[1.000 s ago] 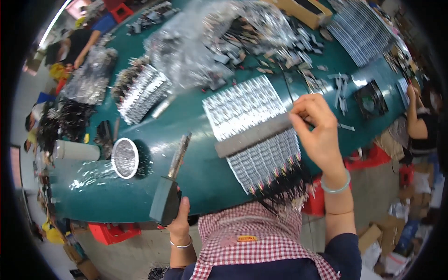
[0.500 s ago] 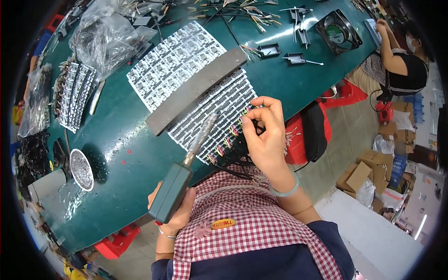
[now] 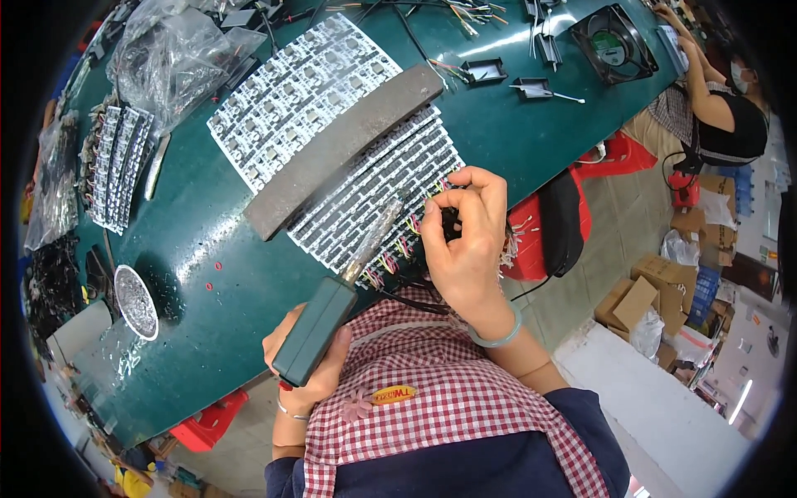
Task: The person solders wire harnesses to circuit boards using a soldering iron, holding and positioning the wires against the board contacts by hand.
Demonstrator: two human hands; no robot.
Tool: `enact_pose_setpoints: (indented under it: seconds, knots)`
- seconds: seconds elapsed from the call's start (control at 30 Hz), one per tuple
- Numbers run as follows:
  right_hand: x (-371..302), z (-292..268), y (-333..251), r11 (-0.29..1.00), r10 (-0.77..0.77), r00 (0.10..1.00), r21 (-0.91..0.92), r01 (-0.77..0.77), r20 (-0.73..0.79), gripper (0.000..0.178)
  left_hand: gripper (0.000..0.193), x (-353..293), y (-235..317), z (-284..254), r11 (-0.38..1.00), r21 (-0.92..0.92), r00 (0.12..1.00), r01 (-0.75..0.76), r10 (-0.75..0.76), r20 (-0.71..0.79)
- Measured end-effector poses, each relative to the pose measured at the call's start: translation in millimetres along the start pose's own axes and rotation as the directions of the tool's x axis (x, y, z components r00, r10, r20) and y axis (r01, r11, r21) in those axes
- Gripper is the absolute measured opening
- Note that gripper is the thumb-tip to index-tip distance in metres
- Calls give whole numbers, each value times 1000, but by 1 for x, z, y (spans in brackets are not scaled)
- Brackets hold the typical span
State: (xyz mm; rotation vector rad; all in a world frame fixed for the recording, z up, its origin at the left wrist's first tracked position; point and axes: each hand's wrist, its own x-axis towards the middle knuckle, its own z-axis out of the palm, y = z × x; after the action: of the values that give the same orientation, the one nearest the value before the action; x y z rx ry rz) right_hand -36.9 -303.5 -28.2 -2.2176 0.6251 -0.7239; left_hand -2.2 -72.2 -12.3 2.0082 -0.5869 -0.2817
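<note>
My left hand (image 3: pixel 330 369) is wrapped round the green body of a soldering gun (image 3: pixel 314 332). Its long metal barrel slants up over a panel of narrow circuit boards (image 3: pixel 378 170), and the tip is close to my right fingertips. My right hand (image 3: pixel 471 249) is closed in a pinch at the panel's right edge, on thin coloured wires whose ends are partly hidden by the fingers. More pink, yellow and black wires (image 3: pixel 386 264) line the panel's near edge. Across the boards lies a heavy grey curved bar (image 3: pixel 344 149); a sheet of larger boards (image 3: pixel 303 91) extends beyond it.
A white bowl of silvery bits (image 3: pixel 135 303) stands on the green table (image 3: pixel 207 332) at left. Board strips (image 3: pixel 120 166) and plastic bags (image 3: pixel 170 62) lie behind it. A black fan (image 3: pixel 614 46) and small black housings (image 3: pixel 483 71) are at far right, where another person (image 3: pixel 722 116) sits.
The soldering gun has moved up and to the right, bringing its tip nearer my right fingers. My right hand keeps its pinch by the wires. The whole view has shifted slightly.
</note>
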Motion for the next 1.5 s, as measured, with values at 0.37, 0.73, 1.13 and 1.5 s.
enact_pose_setpoints:
  seconds: [0.37,0.73,1.13,1.5]
  knots:
    - [-3,-1,2,996,-86,996,-28,85,-34,20,28,-4,-3,-2,999,38,1000,-4,3,21]
    - [1,6,4,996,-82,994,-48,79,-66,21,26,6,5,-1,1000,23,999,-9,8,52]
    - [3,6,5,991,-127,989,-60,123,-79,23,22,25,18,3,994,21,991,-109,107,78]
    - [3,8,6,985,-156,984,-86,149,-85,23,20,26,23,-2,991,82,988,-108,97,123]
